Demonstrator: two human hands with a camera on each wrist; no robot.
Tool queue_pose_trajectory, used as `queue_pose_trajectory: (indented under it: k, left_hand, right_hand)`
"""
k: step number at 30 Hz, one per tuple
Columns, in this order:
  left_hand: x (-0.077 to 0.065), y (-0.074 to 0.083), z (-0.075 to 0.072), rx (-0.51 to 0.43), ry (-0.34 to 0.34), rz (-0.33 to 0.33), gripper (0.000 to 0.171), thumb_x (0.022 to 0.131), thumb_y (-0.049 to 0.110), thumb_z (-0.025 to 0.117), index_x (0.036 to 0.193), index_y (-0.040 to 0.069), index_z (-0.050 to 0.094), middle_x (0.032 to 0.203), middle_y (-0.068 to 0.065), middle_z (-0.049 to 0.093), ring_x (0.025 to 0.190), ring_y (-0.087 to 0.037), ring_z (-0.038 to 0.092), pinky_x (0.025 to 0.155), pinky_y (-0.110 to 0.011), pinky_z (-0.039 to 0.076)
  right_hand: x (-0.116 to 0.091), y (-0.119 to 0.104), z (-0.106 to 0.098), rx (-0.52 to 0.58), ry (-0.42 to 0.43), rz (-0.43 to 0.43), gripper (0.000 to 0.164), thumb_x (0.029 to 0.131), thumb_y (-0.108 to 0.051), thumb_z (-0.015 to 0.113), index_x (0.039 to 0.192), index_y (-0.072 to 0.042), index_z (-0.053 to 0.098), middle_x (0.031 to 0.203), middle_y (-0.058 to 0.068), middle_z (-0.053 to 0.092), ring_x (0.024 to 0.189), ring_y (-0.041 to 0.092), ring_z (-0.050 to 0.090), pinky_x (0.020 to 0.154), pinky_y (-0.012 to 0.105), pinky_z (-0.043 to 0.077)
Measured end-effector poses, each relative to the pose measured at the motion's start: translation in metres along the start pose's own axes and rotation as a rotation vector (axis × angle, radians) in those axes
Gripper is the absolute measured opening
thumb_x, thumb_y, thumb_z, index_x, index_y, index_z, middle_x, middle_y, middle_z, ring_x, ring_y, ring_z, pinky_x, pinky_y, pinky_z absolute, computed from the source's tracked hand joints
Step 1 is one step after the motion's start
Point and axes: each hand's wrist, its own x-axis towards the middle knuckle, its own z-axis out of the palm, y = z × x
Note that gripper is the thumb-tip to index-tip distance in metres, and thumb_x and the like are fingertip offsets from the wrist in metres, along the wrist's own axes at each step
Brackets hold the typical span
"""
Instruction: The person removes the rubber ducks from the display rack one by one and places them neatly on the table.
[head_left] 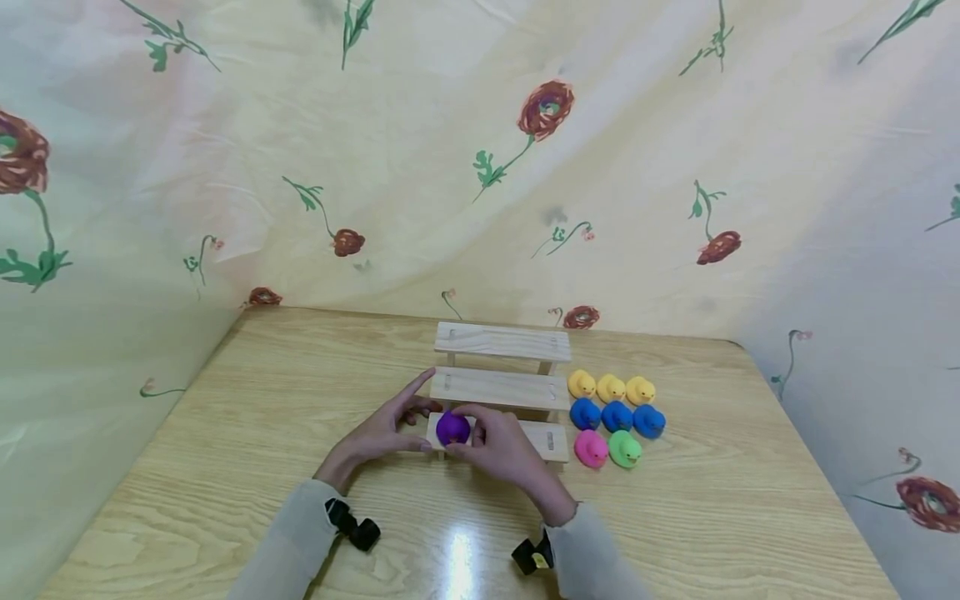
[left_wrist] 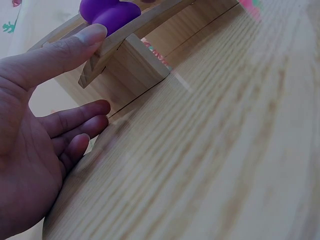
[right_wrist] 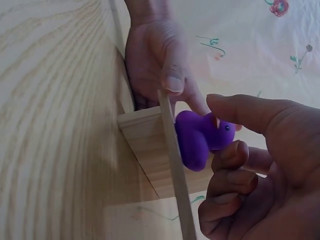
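Observation:
A purple rubber duck point(head_left: 453, 428) sits at the left end of the lowest step point(head_left: 546, 440) of a wooden stair-like rack. In the right wrist view my right hand point(head_left: 498, 444) holds the duck's head point(right_wrist: 220, 134), thumb on one side and curled fingers on the other. My left hand point(head_left: 390, 429) is spread at the rack's left end. Its thumb point(left_wrist: 75, 50) lies against the end of the lowest step, close to the duck, while the index finger reaches up toward the middle step point(head_left: 495, 388). The other left fingers are loosely bent beside the step's support point(left_wrist: 137, 70).
Right of the rack, small rubber ducks stand in rows: yellow ones point(head_left: 611, 388) at the back, blue ones point(head_left: 617, 415) in the middle, then a pink duck point(head_left: 592, 449) and a green duck point(head_left: 625, 449). The top step point(head_left: 502, 341) is nearest the flowered cloth point(head_left: 420, 167).

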Motion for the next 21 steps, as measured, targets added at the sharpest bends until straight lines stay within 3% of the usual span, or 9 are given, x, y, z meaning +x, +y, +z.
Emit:
queue_pose_trajectory:
  k: [12, 21]
  left_hand:
    - [0.0000, -0.0002, -0.0006, 0.003, 0.000, -0.010, 0.107, 0.083, 0.014, 0.081, 0.161, 0.036, 0.011, 0.143, -0.019, 0.056, 0.123, -0.031, 0.050, 0.094, -0.024, 0.041]
    - [0.0005, -0.0003, -0.0017, 0.002, -0.003, -0.008, 0.108, 0.083, 0.014, 0.081, 0.162, 0.035, 0.011, 0.143, -0.019, 0.057, 0.121, -0.028, 0.050, 0.094, -0.023, 0.041]
  right_hand:
    - [0.0007, -0.0003, 0.0069, -0.040, 0.077, 0.001, 0.039, 0.086, -0.019, 0.079, 0.121, -0.005, 0.068, 0.062, -0.002, 0.058, 0.050, 0.000, 0.043, 0.047, 0.017, 0.034]
    - [0.0000, -0.0042, 0.0038, -0.028, 0.072, 0.011, 0.040, 0.086, -0.018, 0.079, 0.122, -0.005, 0.068, 0.063, -0.004, 0.057, 0.050, 0.001, 0.044, 0.047, 0.017, 0.035]
